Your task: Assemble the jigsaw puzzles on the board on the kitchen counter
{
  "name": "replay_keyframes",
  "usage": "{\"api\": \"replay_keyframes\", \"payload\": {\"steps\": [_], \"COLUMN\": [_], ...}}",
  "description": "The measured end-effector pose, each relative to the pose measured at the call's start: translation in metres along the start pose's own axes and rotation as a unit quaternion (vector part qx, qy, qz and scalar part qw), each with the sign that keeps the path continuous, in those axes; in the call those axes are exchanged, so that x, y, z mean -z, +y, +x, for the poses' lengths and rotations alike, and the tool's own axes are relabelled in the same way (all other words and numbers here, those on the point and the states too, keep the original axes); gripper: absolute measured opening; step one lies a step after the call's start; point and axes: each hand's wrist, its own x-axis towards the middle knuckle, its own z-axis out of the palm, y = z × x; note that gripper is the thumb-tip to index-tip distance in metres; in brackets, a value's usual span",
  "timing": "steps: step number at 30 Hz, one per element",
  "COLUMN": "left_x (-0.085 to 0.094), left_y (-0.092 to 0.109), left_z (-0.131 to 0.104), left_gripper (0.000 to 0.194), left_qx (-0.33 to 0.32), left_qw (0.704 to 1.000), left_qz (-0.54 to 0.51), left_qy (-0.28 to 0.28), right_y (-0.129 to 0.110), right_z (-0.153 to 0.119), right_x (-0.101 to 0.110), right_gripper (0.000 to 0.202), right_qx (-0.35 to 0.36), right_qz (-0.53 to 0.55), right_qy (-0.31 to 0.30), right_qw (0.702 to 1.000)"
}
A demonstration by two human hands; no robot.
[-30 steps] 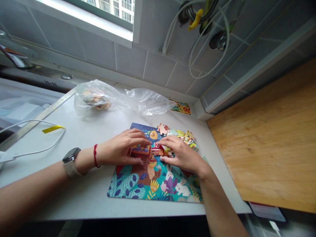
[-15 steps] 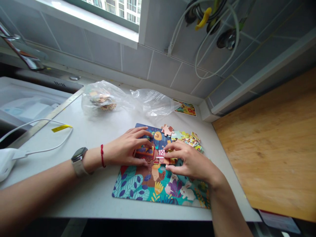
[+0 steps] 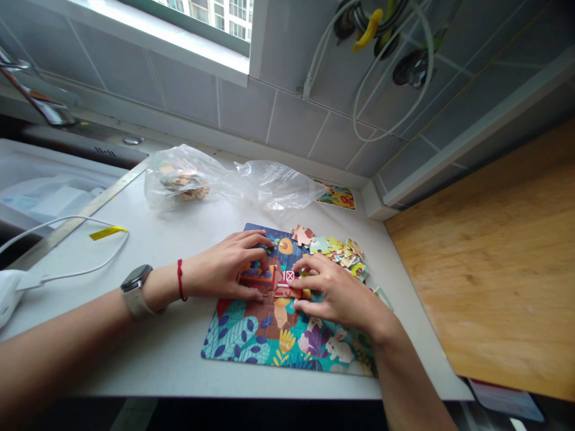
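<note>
A colourful jigsaw puzzle [image 3: 242, 332] with plants, rabbits and a dark blue top lies flat on the white counter. My left hand [image 3: 238, 263] rests on its left part, fingers spread and nothing seen in them. My right hand [image 3: 330, 287] has its thumb and fingers curled around a puzzle piece [image 3: 287, 278] with red and white marks, near the middle of the puzzle. Loose yellow-green pieces [image 3: 344, 251] are heaped behind my right hand, partly on the puzzle's upper right. One pink piece [image 3: 303, 234] lies at the top edge.
Behind the puzzle lies a clear plastic bag [image 3: 179, 179] with pieces inside. A small picture card [image 3: 336, 196] is at the back. A white cable [image 3: 90, 272] and sink [image 3: 63, 161] are on the left, a wooden board [image 3: 485, 251] on the right.
My right hand and the red and white piece have shifted slightly left, towards my left hand. The whole view has also moved a little. A pale green piece now shows beside my right wrist.
</note>
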Motion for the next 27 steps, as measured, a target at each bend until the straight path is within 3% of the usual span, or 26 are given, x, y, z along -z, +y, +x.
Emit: {"api": "replay_keyframes", "payload": {"steps": [8, 15, 20, 24, 26, 27], "left_x": [0.001, 0.000, 0.002, 0.001, 0.000, -0.001], "left_y": [0.001, 0.001, 0.001, 0.002, 0.002, 0.002], "left_z": [-0.001, -0.001, -0.001, 0.000, 0.000, 0.000], "left_gripper": [0.045, 0.043, 0.047, 0.047, 0.046, 0.046], "left_qx": [0.012, 0.006, 0.001, -0.021, -0.030, -0.032], "left_qw": [1.000, 1.000, 1.000, 1.000, 0.999, 0.999], "left_qz": [-0.001, 0.006, 0.007, -0.007, -0.012, -0.013], "left_qy": [-0.009, -0.007, -0.005, -0.002, -0.003, -0.002], "right_y": [0.001, 0.005, 0.011, 0.021, 0.026, 0.028], "right_z": [0.001, -0.002, -0.001, -0.001, -0.004, -0.007], "right_x": [-0.001, 0.001, 0.007, 0.012, 0.017, 0.021], "right_gripper": [0.010, 0.044, 0.040, 0.044, 0.031, 0.027], "right_qx": [-0.004, -0.002, -0.047, -0.095, -0.134, -0.157], "right_qz": [0.000, 0.012, 0.013, -0.005, 0.012, 0.026], "right_qy": [-0.004, 0.017, 0.145, 0.266, 0.313, 0.306], "right_qw": [1.000, 1.000, 0.988, 0.959, 0.940, 0.938]}}
